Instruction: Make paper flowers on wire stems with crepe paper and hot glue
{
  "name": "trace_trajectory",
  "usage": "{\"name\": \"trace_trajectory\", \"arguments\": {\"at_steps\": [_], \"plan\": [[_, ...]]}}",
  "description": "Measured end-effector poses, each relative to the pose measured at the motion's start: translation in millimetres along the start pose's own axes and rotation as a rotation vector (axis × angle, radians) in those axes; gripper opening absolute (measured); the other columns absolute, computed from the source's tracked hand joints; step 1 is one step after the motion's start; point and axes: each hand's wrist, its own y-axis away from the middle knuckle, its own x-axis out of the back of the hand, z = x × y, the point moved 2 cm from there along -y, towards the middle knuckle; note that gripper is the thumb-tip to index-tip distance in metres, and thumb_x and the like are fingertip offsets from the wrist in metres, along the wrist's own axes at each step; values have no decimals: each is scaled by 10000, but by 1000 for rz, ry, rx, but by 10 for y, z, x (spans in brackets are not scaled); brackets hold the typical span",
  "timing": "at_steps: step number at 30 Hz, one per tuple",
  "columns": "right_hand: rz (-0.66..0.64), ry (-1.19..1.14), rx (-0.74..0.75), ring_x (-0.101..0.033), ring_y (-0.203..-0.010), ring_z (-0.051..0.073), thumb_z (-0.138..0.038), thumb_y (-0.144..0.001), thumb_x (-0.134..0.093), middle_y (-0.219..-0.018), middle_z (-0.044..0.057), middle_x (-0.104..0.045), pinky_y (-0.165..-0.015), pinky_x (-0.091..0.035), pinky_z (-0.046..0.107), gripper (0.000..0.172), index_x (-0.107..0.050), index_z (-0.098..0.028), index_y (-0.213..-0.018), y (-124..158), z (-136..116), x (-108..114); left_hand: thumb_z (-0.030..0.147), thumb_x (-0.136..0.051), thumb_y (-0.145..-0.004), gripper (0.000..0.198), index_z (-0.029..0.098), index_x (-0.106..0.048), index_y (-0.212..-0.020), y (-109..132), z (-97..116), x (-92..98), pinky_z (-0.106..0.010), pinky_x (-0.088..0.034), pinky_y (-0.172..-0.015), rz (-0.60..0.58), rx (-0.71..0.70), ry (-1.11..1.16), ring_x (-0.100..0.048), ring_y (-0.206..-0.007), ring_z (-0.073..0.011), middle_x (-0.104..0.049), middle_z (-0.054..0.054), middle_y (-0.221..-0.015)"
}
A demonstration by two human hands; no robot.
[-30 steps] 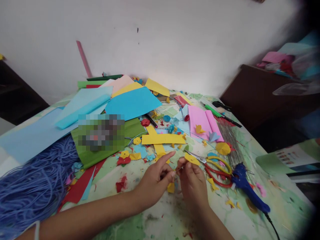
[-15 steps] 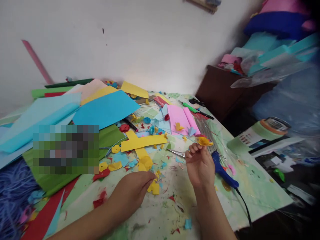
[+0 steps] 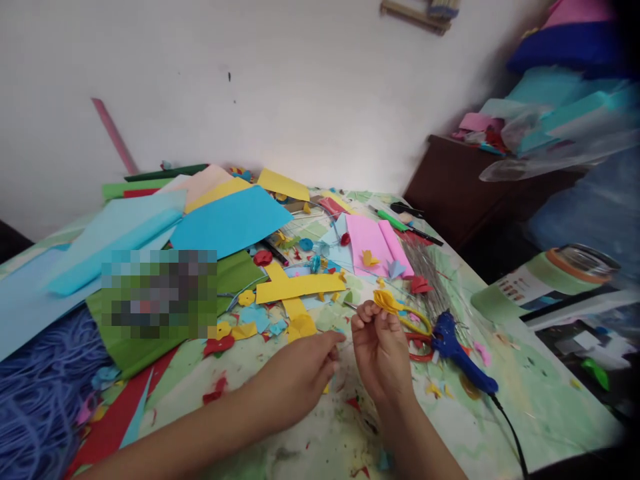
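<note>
My right hand (image 3: 383,353) pinches a yellow paper flower (image 3: 384,300) at its base, palm turned up. Close on its left, my left hand (image 3: 307,373) is closed, fingertips pointing at the right hand but apart from it. Whatever the left fingers may hold is too small to make out. Scissors (image 3: 423,323) with yellow and red handles lie just beyond the right hand, partly hidden by it. Beside them rests a blue glue gun (image 3: 465,353) with a black cord. A red paper flower (image 3: 420,285) lies behind the scissors.
Yellow paper strips (image 3: 300,288) lie crossed beyond my left hand. Coloured sheets, among them a blue one (image 3: 230,220), pile up at left, near purple yarn (image 3: 50,393). Thin wires (image 3: 430,267), a pink sheet (image 3: 367,243) and a green tumbler (image 3: 540,280) are at right.
My left hand has moved right, closer to the right hand. The right hand with the yellow flower has come slightly left and lower, uncovering the scissor handles. The view has shifted slightly left.
</note>
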Motion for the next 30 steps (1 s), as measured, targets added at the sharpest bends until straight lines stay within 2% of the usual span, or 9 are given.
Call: {"name": "trace_trajectory", "arguments": {"at_steps": [5, 10, 14, 16, 19, 22, 26, 30], "plan": [[-8, -49, -115, -442, -630, 84, -300, -720, -685, -741, -23, -452, -569, -413, 230, 170, -548, -202, -695, 56, 113, -3, 227, -414, -831, 146, 191, -523, -921, -122, 47, -51, -273, -413, -670, 50, 19, 40, -572, -797, -187, -629, -56, -880], [82, 5, -116, -489, -686, 107, -290, -738, -659, -763, -10, -505, -650, -461, 264, 109, -583, -212, -738, 24, 142, 67, 239, -311, -883, 239, 201, -540, -937, -128, -31, 20, -289, -416, -721, 100, 19, -47, -574, -830, -190, -630, -58, -875], [106, 24, -113, -508, -693, 109, -253, -715, -676, -768, -12, -529, -660, -476, 262, 101, -599, -212, -765, -8, 133, 116, 229, -325, -868, 248, 199, -560, -941, -124, -17, 68, -288, -411, -726, 113, 16, -50, -570, -837, -191, -628, -58, -864], [111, 6, -142, -510, -684, 102, -244, -715, -674, -766, -14, -535, -644, -475, 247, 90, -603, -209, -757, -15, 140, 136, 209, -357, -834, 222, 197, -566, -909, -130, 12, 65, -255, -405, -637, 69, 18, 51, -560, -716, -163, -608, -28, -748], [132, -46, -233, -507, -653, 81, -218, -706, -680, -755, -23, -544, -599, -462, 210, 78, -611, -197, -734, -15, 168, 154, 155, -390, -758, 199, 192, -540, -884, -139, 44, 23, -197, -340, -459, -104, 103, 353, -456, -472, -102, -511, 42, -557], [173, -63, -312, -506, -626, 65, -202, -685, -694, -732, -27, -550, -563, -452, 178, 86, -628, -181, -737, -10, 194, 163, 135, -408, -709, 207, 191, -491, -890, -151, 58, -6, -171, -311, -377, -231, 195, 580, -392, -366, -72, -481, 73, -525], [237, -67, -382, -509, -614, 58, -213, -664, -705, -709, -35, -547, -551, -456, 161, 104, -632, -178, -728, -19, 212, 204, 216, -445, -754, 62, 185, -485, -789, -207, 61, -11, -169, -336, -363, -217, 126, 556, -447, -368, -78, -486, 58, -528], [253, -73, -435, -516, -633, 62, -223, -655, -699, -717, -33, -534, -576, -475, 166, 127, -632, -183, -755, -57, 185, 277, 221, -423, -787, 95, 181, -508, -800, -287, 16, -85, -162, -309, -349, -207, 119, 574, -404, -339, -67, -456, 65, -486]]}}
